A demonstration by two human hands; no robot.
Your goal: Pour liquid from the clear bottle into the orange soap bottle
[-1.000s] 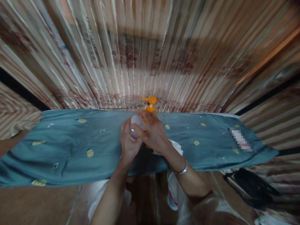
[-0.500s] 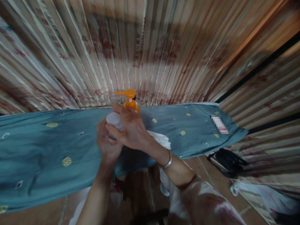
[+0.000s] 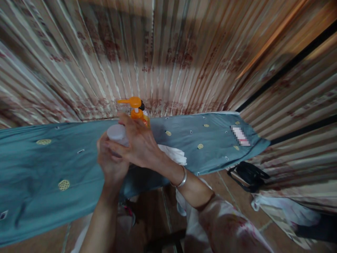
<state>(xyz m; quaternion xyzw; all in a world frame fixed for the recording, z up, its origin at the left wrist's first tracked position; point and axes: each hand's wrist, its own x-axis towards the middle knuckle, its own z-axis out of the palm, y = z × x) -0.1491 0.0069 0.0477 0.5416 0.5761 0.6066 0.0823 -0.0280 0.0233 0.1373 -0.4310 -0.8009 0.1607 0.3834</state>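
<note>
A container with a pale round lid is held between both hands, above the teal cloth. My left hand wraps round its lower left side with bent fingers. From the right, my right hand grips the container's side, thumb across its front and fingers reaching behind. Most of the container's body is hidden by the hands. Just behind my right hand stands an orange pump bottle, its nozzle pointing left. A folded white cloth lies beside my right wrist, which wears a silver bangle.
A pleated, patterned curtain hangs behind the cloth-covered surface. Toward its right end lies a blurred flat pink-and-white item. On the tiled floor at right rests a black bag, near pale fabric.
The whole view has shifted, so the hands, container and bottle appear further left. Both hands keep hold of the container, and the right-hand fingers look slightly more spread.
</note>
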